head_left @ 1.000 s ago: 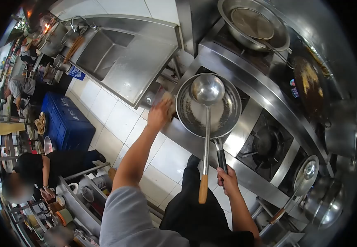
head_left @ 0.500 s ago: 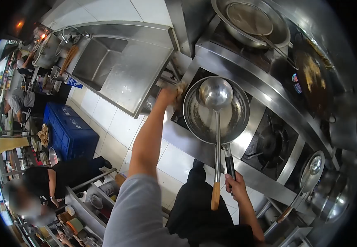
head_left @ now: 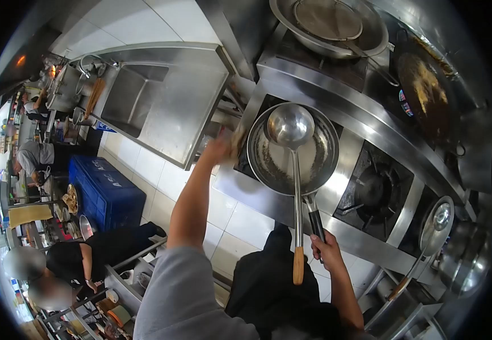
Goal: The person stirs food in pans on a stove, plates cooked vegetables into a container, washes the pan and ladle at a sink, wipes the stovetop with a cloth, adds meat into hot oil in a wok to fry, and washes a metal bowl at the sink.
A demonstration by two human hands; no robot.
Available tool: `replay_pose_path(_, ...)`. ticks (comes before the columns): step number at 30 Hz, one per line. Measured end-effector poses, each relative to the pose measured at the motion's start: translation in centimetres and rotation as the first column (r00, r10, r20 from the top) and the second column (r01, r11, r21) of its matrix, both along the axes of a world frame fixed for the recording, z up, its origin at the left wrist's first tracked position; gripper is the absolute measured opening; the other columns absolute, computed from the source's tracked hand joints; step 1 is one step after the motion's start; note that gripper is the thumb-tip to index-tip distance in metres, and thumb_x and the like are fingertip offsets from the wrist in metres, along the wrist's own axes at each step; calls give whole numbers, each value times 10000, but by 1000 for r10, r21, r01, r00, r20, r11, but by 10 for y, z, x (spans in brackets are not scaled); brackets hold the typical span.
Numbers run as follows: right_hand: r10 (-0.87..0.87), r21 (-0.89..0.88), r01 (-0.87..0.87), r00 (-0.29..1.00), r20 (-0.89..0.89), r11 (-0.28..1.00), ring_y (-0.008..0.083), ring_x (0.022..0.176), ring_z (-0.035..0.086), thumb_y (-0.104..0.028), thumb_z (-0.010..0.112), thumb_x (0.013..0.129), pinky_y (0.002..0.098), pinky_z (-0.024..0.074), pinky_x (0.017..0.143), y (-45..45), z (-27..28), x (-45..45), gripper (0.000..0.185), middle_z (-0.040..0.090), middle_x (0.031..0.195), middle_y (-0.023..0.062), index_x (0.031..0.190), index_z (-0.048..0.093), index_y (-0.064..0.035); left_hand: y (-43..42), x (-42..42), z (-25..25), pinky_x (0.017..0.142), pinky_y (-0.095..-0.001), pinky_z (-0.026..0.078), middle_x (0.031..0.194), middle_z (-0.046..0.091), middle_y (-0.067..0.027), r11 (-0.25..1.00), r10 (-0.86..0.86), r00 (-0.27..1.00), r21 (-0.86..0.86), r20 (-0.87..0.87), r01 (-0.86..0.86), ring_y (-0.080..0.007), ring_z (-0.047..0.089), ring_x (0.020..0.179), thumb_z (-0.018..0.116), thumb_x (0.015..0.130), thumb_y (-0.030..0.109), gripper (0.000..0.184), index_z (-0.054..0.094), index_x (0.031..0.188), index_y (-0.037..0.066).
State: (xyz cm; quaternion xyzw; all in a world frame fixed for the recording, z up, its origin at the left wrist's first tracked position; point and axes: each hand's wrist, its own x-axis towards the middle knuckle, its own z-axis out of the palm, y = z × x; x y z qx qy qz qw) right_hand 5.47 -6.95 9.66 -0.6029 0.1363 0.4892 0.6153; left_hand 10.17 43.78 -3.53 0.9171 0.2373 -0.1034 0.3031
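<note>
The right hand (head_left: 326, 250) is wrapped around the black handle of the frying pan (head_left: 309, 161), which is over the stove (head_left: 339, 184), left of a burner (head_left: 377, 190). A ladle (head_left: 291, 126) lies in the pan, its bowl toward the far side, its wood-ended handle extending past the near rim. The left hand (head_left: 217, 148), left of the pan, is too blurred to tell whether it grips anything.

On my feed, the left sleeve (head_left: 183, 289) is plain grey and short — it ends near the elbow (head_left: 187, 237). Right hand (head_left: 327, 250) and forearms (head_left: 192, 201) are bare; black cloth (head_left: 263, 280) lower down — too dark to tell apron from trousers.
</note>
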Motion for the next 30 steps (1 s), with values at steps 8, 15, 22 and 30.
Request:
replay_pose_path(8, 111, 31, -110, 994, -12, 993, 83, 499, 491, -254, 628, 987, 248, 403, 450, 1, -3, 8, 219, 518, 658, -2, 938, 526, -66, 25, 134, -21, 677, -437, 530, 946, 685, -153, 948, 220, 950, -182, -222, -262, -260, 644, 780, 555, 942, 320, 340, 656, 1046, 12)
replay_pose_path(15, 205, -14, -205, 979, 22, 979, 110, 458, 475, -264, 599, 1001, 276, 402, 430, 8, 0, 11, 255, 501, 618, 18, 882, 477, -75, 18, 21, -17, 746, -426, 527, 981, 700, -199, 823, 200, 952, -488, -230, -291, -289, 653, 868, 634, 880, 383, 420, 717, 1004, -9)
replay_pose_path(22, 182, 15, -184, 981, 69, 983, 118, 441, 488, -286, 599, 1003, 281, 403, 414, 7, -9, 2, 269, 505, 613, 27, 889, 485, -71, -42, -55, 77, 847, -436, 518, 971, 691, -170, 976, 208, 974, 51, 87, -213, -384, 637, 965, 644, 881, 290, 294, 705, 1087, 90)
replay_pose_path(30, 129, -51, -126, 990, 63, 991, 92, 496, 478, -344, 610, 1000, 261, 413, 458, 4, 6, 1, 299, 499, 647, 2, 930, 516, -68, -69, -51, 52, 834, -444, 487, 1229, 627, -90, 809, -377, 886, 561, 270, 174, -317, 627, 991, 604, 804, 58, 421, 644, 1220, 108)
